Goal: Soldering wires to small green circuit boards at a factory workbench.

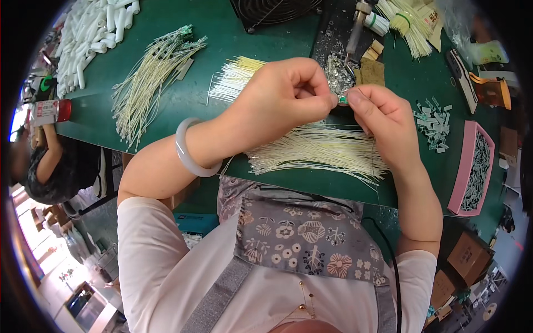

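Observation:
My left hand [294,94], a pale bangle on its wrist, is closed in a pinch with its fingertips beside a small green circuit board [343,100]. From the other side, my right hand [386,114] pinches the board between thumb and forefinger. What the left fingertips hold is hidden; a thin dark wire hangs below my right hand. Just beyond the fingers, a soldering iron [353,41] points down over a heap of silvery solder scraps [338,72]. Under my hands lies a spread bundle of cream-coloured wires [322,149].
Wires with boards attached [147,86] lie left, beyond them white tubes [91,41]. White and yellow wires [236,77] sit behind my left hand. At right are loose small boards [434,125], a pink tray [463,166] and a utility knife [462,80]. A black fan [275,11] stands at the back.

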`<control>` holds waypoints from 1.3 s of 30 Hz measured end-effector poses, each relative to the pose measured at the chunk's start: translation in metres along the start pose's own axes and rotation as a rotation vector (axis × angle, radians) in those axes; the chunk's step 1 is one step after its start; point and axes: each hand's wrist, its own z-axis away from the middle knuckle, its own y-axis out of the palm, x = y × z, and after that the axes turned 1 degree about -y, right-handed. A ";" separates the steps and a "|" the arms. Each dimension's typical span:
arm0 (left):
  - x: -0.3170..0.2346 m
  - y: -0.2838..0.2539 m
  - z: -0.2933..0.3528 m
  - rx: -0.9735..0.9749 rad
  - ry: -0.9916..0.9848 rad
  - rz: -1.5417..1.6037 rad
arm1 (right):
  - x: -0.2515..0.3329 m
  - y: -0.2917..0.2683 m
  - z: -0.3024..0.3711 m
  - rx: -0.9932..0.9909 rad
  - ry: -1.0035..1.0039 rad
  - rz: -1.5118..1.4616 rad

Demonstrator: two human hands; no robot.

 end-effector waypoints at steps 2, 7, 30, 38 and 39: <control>-0.001 0.001 0.002 -0.027 0.003 0.029 | -0.001 0.001 0.003 -0.011 -0.008 0.011; -0.004 -0.002 0.006 0.032 -0.053 0.044 | -0.001 0.004 0.008 -0.014 -0.018 0.058; -0.005 0.001 0.008 -0.066 0.114 -0.245 | -0.002 0.011 0.003 -0.038 -0.063 -0.029; -0.005 0.001 0.004 -0.153 0.121 -0.237 | -0.007 0.008 0.006 -0.162 -0.421 0.146; -0.005 0.001 0.004 -0.158 0.122 -0.244 | -0.007 0.008 0.005 -0.162 -0.422 0.147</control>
